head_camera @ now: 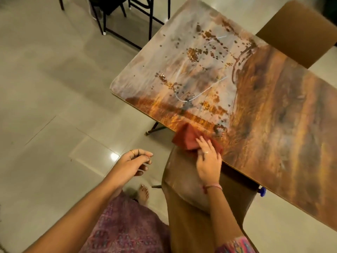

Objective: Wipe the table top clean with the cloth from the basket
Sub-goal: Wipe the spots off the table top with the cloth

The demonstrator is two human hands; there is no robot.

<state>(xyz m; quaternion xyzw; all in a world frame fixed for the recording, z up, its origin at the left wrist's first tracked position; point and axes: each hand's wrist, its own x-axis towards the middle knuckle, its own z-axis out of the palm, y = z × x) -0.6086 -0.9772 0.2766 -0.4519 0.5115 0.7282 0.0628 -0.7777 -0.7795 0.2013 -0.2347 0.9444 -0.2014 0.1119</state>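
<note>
Right hand (207, 157): fingers lying flat, pressing the red cloth (189, 138) onto the table top (264, 99) at its near edge.
Left hand (133, 162): hanging over the floor, fingers loosely curled, holding nothing.
Table top: showing brown stains and pale streaks.

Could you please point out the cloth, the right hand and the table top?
cloth (187, 136), head view, its bare middle.
right hand (208, 161), head view, back of hand.
table top (273, 115), head view, bare wiped part.
</note>
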